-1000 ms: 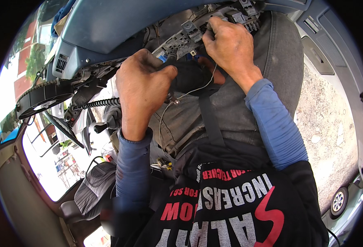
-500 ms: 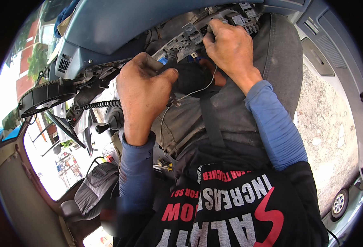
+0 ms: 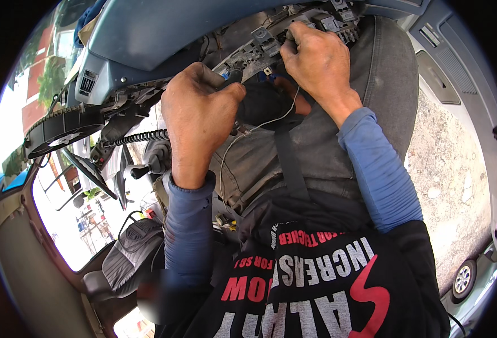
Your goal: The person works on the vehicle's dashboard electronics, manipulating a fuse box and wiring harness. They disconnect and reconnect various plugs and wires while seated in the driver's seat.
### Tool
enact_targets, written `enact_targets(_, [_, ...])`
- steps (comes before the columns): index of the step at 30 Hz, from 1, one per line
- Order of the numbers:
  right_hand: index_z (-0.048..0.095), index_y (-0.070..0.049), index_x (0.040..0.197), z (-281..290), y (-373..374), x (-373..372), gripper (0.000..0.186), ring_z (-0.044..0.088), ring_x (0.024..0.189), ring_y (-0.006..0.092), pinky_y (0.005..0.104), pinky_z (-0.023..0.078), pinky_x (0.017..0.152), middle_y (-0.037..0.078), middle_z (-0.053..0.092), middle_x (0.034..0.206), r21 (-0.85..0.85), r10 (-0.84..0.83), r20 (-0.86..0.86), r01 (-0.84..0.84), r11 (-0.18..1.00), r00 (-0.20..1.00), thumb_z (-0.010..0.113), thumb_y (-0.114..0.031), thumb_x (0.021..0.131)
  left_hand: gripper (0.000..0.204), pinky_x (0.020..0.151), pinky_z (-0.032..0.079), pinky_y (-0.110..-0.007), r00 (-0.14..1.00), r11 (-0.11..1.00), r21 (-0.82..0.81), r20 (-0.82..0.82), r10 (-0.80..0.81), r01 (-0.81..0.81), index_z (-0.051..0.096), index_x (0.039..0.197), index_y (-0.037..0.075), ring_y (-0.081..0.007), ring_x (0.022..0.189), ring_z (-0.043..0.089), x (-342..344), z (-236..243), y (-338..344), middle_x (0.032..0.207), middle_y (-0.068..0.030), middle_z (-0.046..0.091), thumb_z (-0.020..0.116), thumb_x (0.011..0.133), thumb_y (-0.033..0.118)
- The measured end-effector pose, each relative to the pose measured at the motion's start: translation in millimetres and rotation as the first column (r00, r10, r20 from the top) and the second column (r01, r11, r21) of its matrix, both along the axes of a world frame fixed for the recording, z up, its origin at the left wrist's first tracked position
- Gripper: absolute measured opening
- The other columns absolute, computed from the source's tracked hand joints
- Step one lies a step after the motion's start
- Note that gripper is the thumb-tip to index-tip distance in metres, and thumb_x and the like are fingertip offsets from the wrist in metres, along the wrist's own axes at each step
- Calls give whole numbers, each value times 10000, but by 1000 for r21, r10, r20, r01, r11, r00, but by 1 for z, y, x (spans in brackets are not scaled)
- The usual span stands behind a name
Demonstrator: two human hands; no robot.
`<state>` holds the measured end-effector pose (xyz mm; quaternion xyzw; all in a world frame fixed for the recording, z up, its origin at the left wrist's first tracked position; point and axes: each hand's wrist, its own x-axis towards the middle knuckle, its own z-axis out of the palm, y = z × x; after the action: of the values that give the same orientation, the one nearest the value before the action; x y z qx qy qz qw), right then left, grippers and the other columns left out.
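My left hand (image 3: pixel 200 121) is closed beside the black cable (image 3: pixel 236 73) under the exposed dashboard. What its curled fingers hold is hidden. My right hand (image 3: pixel 319 70) has its fingers bent against the grey bracket with connectors and metal fittings (image 3: pixel 265 42), higher up and to the right; its fingertips are mostly hidden. A small blue part (image 3: pixel 226 75) shows just beyond my left hand. A thin pale wire (image 3: pixel 251 130) runs from between my hands across my dark trousers (image 3: pixel 389 73).
The blue-grey dashboard (image 3: pixel 136 34) arches above. At left are a black wheel-like part (image 3: pixel 62 130), a coiled hose (image 3: pixel 138 136), a gear lever (image 3: pixel 141 170) and a grey seat (image 3: pixel 127 259). An open door (image 3: pixel 440 67), pavement (image 3: pixel 440 169) and another car's wheel (image 3: pixel 464 279) are at right.
Both hands have shifted only slightly. My left hand dipped half a second ago and is now back up a little; my right hand sits marginally further right. Both remain closed at the same parts.
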<state>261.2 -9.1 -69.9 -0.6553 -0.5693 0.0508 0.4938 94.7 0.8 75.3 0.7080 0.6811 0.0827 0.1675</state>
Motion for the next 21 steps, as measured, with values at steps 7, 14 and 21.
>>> enact_targets(7, [677,-44,848,-3,2,-1,132,728,707,363,482,563,752,143,736,742,-11,1,16,-1,1000,1000,778,-126,828,206,636,513,-301,995,998,-20,81,66,-64,716,811,-38,-137,627,647,-8,8,-13,691,-90,715,851,746,104])
enact_targets(14, [673,-42,843,-2,2,-1,116,728,707,366,488,559,757,148,736,745,-15,3,0,-3,1000,1000,765,-113,832,192,621,472,-275,998,998,-25,12,64,-64,727,833,-37,-108,635,603,-2,7,-17,717,-64,711,867,776,81])
enact_targets(21, [676,-45,843,-1,1,0,131,732,710,362,485,563,756,145,736,743,-10,-1,0,1,1000,1000,780,-122,827,199,623,476,-279,995,995,-31,28,91,-90,733,841,-39,-109,637,606,-2,6,-16,718,-65,710,866,771,90])
